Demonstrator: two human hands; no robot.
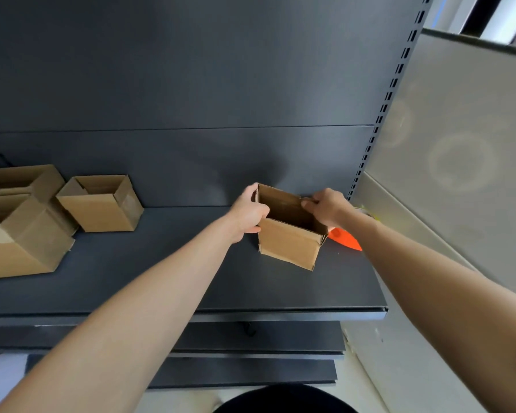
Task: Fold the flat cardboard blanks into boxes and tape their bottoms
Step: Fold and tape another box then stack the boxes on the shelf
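A small brown cardboard box [289, 244], opened into shape with its top open, stands on the dark shelf [191, 281] right of centre. My left hand [248, 213] grips its left wall, thumb on the near side. My right hand [325, 207] pinches the far right top edge. An orange tape dispenser [344, 238] lies just behind the box's right side, partly hidden by my right forearm.
Three formed cardboard boxes stand at the shelf's left: one small [102, 204], one large at the front [18, 242], one behind [21, 180]. A slotted upright [379, 120] and a grey panel [459, 144] bound the right. Lower shelves [251, 353] lie beneath.
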